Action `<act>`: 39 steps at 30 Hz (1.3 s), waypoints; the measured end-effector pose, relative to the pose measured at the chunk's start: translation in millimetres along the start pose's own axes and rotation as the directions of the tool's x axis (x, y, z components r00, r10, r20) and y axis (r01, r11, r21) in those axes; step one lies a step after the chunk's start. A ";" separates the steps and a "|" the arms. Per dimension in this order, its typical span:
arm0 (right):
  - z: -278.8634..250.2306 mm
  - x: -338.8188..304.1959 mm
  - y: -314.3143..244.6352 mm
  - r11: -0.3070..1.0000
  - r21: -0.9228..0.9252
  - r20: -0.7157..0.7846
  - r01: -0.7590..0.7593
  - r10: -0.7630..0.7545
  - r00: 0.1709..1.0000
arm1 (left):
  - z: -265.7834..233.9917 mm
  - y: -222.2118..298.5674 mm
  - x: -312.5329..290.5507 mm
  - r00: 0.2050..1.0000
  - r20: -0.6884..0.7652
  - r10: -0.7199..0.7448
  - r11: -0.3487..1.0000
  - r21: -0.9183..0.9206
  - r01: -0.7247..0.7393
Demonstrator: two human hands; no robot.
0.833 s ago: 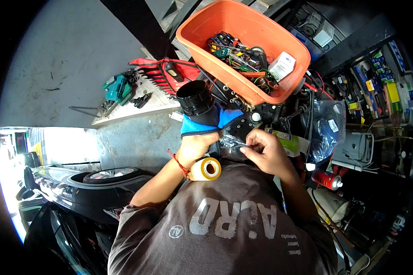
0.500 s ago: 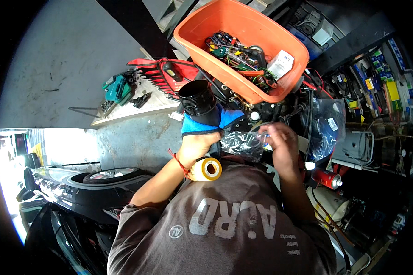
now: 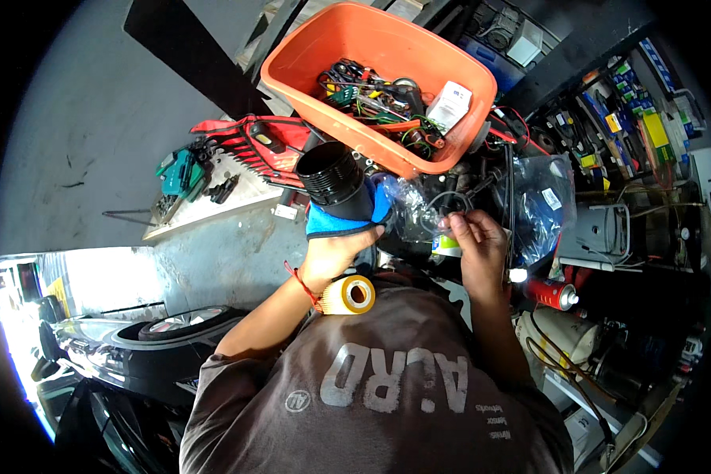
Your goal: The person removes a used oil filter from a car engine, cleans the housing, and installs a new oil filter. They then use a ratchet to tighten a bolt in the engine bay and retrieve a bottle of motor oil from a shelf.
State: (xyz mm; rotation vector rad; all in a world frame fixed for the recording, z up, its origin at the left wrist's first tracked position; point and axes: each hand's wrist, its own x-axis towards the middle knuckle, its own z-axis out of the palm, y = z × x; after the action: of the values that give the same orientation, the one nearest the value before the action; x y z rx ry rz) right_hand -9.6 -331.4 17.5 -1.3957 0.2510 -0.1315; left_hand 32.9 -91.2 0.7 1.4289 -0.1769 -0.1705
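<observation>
My left hand point(image 3: 336, 257) is wrapped round a blue cloth point(image 3: 330, 223) and, through it, a black threaded oil filter housing point(image 3: 333, 186). The housing's hollow end points up and away from me. A clear plastic bag point(image 3: 411, 209) hangs from the pinched thumb and fingers of my right hand point(image 3: 482, 251). One dark thin ring point(image 3: 438, 202) shows in or behind the plastic; which, I cannot tell. Between my left forearm and my shirt sits a pleated yellow oil filter point(image 3: 346, 295), its round end with the hole facing up.
Beyond my hands stands an orange tub point(image 3: 371, 130) of tools and cables. Left of it lie a red tool roll point(image 3: 288, 158) and a teal tool case point(image 3: 183, 172). At right are a bagged part point(image 3: 539, 213) and a red spray can point(image 3: 549, 294). A motorcycle point(image 3: 134, 347) stands lower left.
My right hand has closed its fingers on the plastic bag and lifted it beside the housing. The view has shifted, so the tub and tools appear further left.
</observation>
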 end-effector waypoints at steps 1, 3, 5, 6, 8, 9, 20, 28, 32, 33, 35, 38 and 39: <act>-0.2 -2.5 1.6 1.000 -0.031 0.009 0.003 -0.003 1.000 | 1.7 -1.0 -0.9 1.000 0.000 0.003 1.000 -0.007 -0.003; -3.5 -2.7 14.5 0.997 -0.027 0.038 0.069 -0.068 0.997 | 4.9 -1.4 -0.3 1.000 -0.005 0.008 1.000 -0.012 -0.008; -4.8 -2.0 11.5 1.000 0.010 0.119 0.005 -0.006 0.993 | 8.5 1.7 3.5 1.000 -0.017 0.018 1.000 -0.008 -0.018; -5.4 -1.9 10.5 0.999 0.026 0.161 -0.027 0.023 0.987 | 11.1 4.9 4.6 1.000 -0.015 0.020 1.000 -0.010 -0.020; -2.6 -1.9 10.3 0.996 0.029 0.179 -0.083 0.077 0.981 | 15.9 11.8 7.1 1.000 -0.015 0.027 1.000 -0.010 -0.028; -1.0 -3.9 5.6 0.994 -0.003 0.194 -0.112 0.110 0.975 | 16.4 9.7 7.6 1.000 -0.019 0.009 1.000 -0.001 -0.009; -17.3 16.1 -4.9 0.970 0.190 -0.158 -0.149 0.180 0.971 | 9.4 7.9 10.2 0.998 -0.029 0.049 0.988 0.150 -0.044; -14.5 50.6 -46.0 0.999 0.022 0.035 0.044 -0.044 0.998 | 10.4 8.5 10.5 0.992 0.122 -0.041 0.998 0.054 0.035; 17.9 55.9 -76.7 0.879 -0.292 0.361 0.377 -0.264 0.894 | 12.7 23.9 17.3 0.962 0.272 0.000 0.992 0.121 -0.034; 29.7 60.2 -83.1 0.747 -0.324 0.473 0.580 -0.402 0.784 | 17.3 32.5 13.5 0.973 0.224 0.047 0.999 0.014 -0.052; 49.2 62.0 -94.7 0.594 -0.331 0.612 0.733 -0.457 0.646 | 16.9 38.7 8.9 0.974 0.224 0.031 0.998 -0.056 -0.019; 60.2 61.7 -94.3 0.639 -0.336 0.658 0.692 -0.367 0.658 | 5.1 24.6 1.8 0.951 0.301 -0.064 0.989 -0.112 0.102; 65.0 58.9 -99.6 0.627 -0.363 0.659 0.689 -0.350 0.666 | 3.2 20.5 -3.0 0.956 0.284 -0.076 0.983 -0.137 0.119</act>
State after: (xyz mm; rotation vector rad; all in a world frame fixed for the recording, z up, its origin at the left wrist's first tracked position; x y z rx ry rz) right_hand 69.2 -300.6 119.7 -2.0484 -0.6979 -0.1698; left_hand 29.5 -90.9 21.4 1.2566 -0.3176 -0.4585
